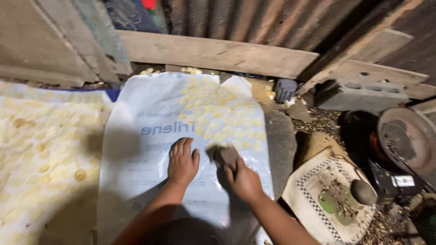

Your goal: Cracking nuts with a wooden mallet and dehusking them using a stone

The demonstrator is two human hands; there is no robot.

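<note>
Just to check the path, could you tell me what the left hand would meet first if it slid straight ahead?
Probably the pale yellow slices spread on the white sack; the left hand lies flat, fingers pointing up-sheet.

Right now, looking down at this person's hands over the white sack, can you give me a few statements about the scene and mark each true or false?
1. The left hand lies flat on the white sack. True.
2. The right hand is empty. False: it holds a small dark object, too blurred to identify.
3. Pale yellow round slices are spread on the sack's far part. True.
4. The slices lie under the left hand. False: that part of the sack is bare.
5. A checker-edged tray lies to the right. True.
</note>
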